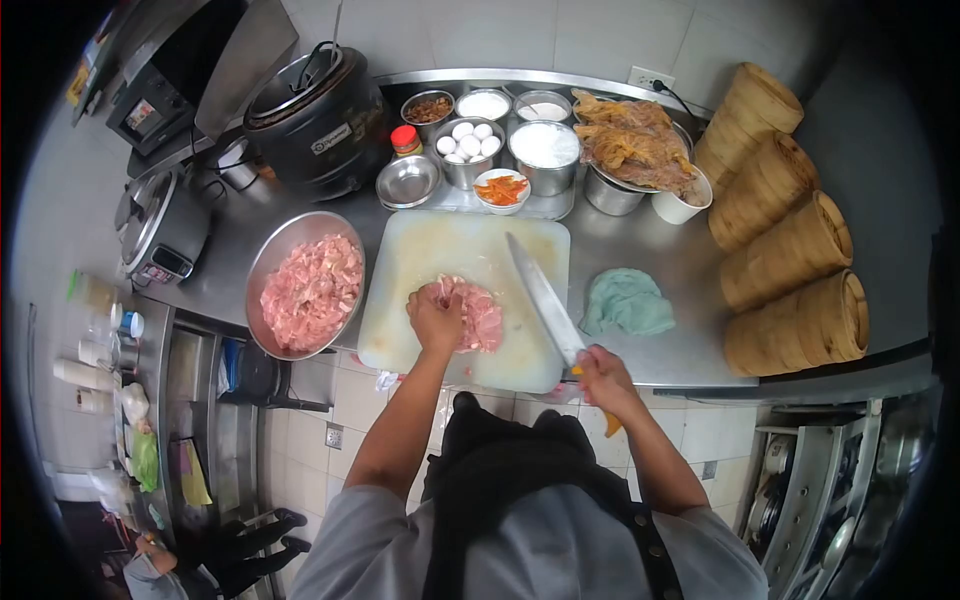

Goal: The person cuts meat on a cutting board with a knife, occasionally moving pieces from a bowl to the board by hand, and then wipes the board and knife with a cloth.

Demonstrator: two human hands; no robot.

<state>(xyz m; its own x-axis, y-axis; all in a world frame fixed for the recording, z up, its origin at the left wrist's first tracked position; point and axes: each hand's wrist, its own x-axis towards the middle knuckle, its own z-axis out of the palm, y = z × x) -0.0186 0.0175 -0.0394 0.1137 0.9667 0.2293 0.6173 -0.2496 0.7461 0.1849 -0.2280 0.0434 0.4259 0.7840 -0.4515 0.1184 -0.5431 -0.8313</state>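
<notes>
On the white cutting board (400,350) lies a piece of raw pink meat (482,320). My left hand (436,318) rests on the left part of this meat, its fingertips curled down and partly hidden. My right hand (604,378) is wrapped round the yellow handle of a large knife (545,298). The blade points up and left over the right half of the board, to the right of the meat and apart from it. Left of the board, a metal bowl (262,325) holds a heap of cut raw meat (312,292).
Behind the board stand a bowl of eggs (468,141), a bowl of orange strips (501,189), an empty metal bowl (408,181) and a tray of browned meat (635,140). A green cloth (627,302) and bamboo steamers (795,325) are right. Another person (165,570) is lower left.
</notes>
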